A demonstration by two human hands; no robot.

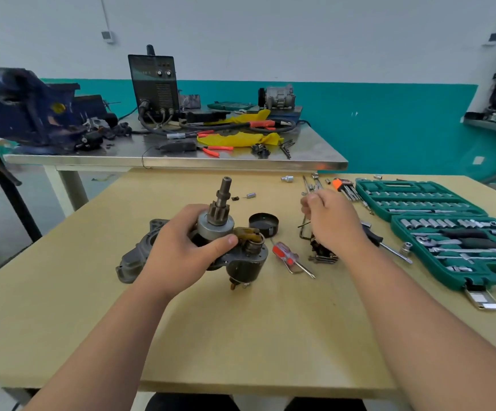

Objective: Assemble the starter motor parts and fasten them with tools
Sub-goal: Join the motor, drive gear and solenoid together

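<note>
My left hand [181, 247] grips the starter motor assembly [226, 229] upright on the wooden table [240, 336]; its pinion gear and shaft point up, the solenoid [248, 262] hangs at its right. The grey nose housing [140, 256] lies on the table behind my left hand. My right hand [329, 221] hovers over a pile of bolts and small dark parts [322, 253], fingers curled, pinching a thin black hex key [304, 229]. A black round end cap [264, 223] sits between the hands. A red-handled screwdriver [286, 256] lies right of the solenoid.
An open green socket set case [448, 232] fills the right of the table. An orange hex key holder [343, 186], loose sockets and long bolts lie at the far edge. Behind stands a steel table [181, 157] with a welder, a blue vise, cables and yellow cloth.
</note>
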